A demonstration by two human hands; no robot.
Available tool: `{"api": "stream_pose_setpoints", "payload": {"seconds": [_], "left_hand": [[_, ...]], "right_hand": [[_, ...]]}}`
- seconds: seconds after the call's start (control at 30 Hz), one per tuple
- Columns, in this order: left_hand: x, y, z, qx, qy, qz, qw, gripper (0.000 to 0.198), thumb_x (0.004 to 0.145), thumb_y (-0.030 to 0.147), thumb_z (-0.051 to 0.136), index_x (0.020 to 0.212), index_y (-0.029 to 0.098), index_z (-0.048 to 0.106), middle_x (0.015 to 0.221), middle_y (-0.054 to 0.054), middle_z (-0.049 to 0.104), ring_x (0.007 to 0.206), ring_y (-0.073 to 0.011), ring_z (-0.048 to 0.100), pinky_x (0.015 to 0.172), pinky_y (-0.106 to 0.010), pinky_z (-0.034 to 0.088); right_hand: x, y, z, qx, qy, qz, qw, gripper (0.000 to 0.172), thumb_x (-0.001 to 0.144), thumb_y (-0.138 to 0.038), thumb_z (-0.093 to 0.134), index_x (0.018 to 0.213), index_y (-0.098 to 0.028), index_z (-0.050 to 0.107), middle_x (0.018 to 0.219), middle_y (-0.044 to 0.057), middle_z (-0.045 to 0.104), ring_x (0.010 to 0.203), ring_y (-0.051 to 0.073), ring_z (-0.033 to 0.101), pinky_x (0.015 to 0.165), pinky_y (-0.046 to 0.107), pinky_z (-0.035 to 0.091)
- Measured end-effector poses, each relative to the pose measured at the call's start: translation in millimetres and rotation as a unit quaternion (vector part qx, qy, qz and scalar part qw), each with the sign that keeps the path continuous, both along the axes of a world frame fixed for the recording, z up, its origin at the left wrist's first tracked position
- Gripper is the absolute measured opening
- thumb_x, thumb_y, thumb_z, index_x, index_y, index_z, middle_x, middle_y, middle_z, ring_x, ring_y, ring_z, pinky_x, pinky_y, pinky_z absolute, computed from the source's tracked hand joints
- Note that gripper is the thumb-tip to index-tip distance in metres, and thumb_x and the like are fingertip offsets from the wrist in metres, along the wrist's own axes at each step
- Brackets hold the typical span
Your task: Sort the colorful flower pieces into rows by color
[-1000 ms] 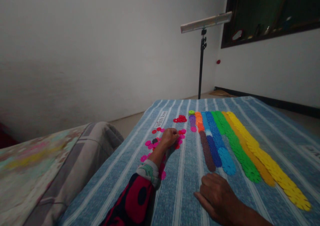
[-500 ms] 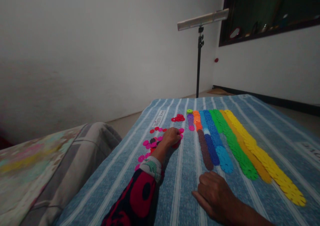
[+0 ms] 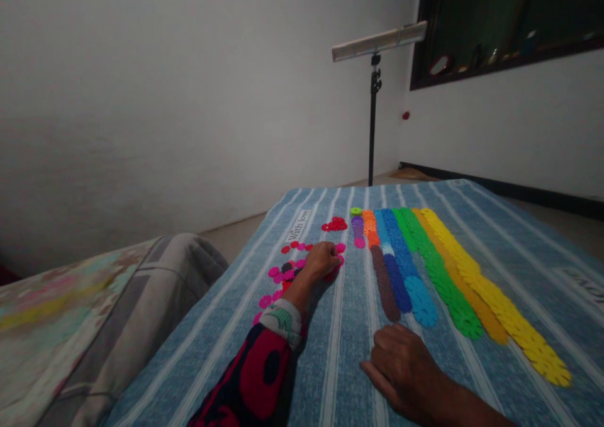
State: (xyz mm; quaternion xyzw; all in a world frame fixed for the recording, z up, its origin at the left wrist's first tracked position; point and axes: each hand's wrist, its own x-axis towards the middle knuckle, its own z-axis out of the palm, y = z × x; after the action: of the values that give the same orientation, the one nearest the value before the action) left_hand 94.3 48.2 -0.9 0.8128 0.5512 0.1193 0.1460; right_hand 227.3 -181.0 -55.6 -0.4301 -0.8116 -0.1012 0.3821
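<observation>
My left hand [image 3: 321,260] is stretched out over a scatter of loose pink and red discs [image 3: 283,274] on a blue striped cloth [image 3: 340,345], fingers curled down on the discs; what it grips is hidden. My right hand [image 3: 401,367] rests curled on the cloth near me, just short of the brown row [image 3: 384,283]. Sorted rows of discs run side by side: blue [image 3: 401,270], green [image 3: 438,273], orange and yellow [image 3: 491,295]. A small red pile [image 3: 335,224] lies beyond my left hand.
A grey and patterned blanket [image 3: 108,326] lies to the left of the cloth. A light bar on a black stand [image 3: 372,100] stands beyond the far edge, by white walls. A dark window frame [image 3: 509,24] is at the upper right.
My left hand has shifted slightly right among the pink discs. My right hand has stayed in place; the view has drifted a little.
</observation>
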Motion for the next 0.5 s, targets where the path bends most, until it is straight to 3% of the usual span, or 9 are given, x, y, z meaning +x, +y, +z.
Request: {"api": "stream_pose_setpoints", "payload": {"seconds": [0.27, 0.5], "left_hand": [[11.7, 9.1, -9.0, -0.024, -0.169, -0.028, 0.985, 0.011, 0.069, 0.015, 0.069, 0.061, 0.015, 0.061, 0.056, 0.004, 0.056, 0.055, -0.0101, 0.052, 0.054, -0.022, 0.034], [54.1, 23.2, -16.3, 0.005, -0.169, -0.034, 0.985, 0.002, 0.067, 0.014, 0.067, 0.065, 0.014, 0.067, 0.059, 0.001, 0.060, 0.060, -0.0124, 0.056, 0.057, -0.023, 0.038]], "right_hand": [[0.1, 1.3, -3.7, 0.000, 0.001, 0.000, 1.000, 0.026, 0.089, -0.016, 0.054, 0.064, -0.020, 0.055, 0.063, 0.001, 0.054, 0.060, 0.017, 0.047, 0.063, 0.032, 0.030], [-0.5, 1.9, -0.5, 0.014, 0.011, -0.001, 1.000, 0.024, 0.086, -0.015, 0.055, 0.063, -0.019, 0.055, 0.061, 0.001, 0.055, 0.059, 0.016, 0.047, 0.061, 0.032, 0.030]]}}
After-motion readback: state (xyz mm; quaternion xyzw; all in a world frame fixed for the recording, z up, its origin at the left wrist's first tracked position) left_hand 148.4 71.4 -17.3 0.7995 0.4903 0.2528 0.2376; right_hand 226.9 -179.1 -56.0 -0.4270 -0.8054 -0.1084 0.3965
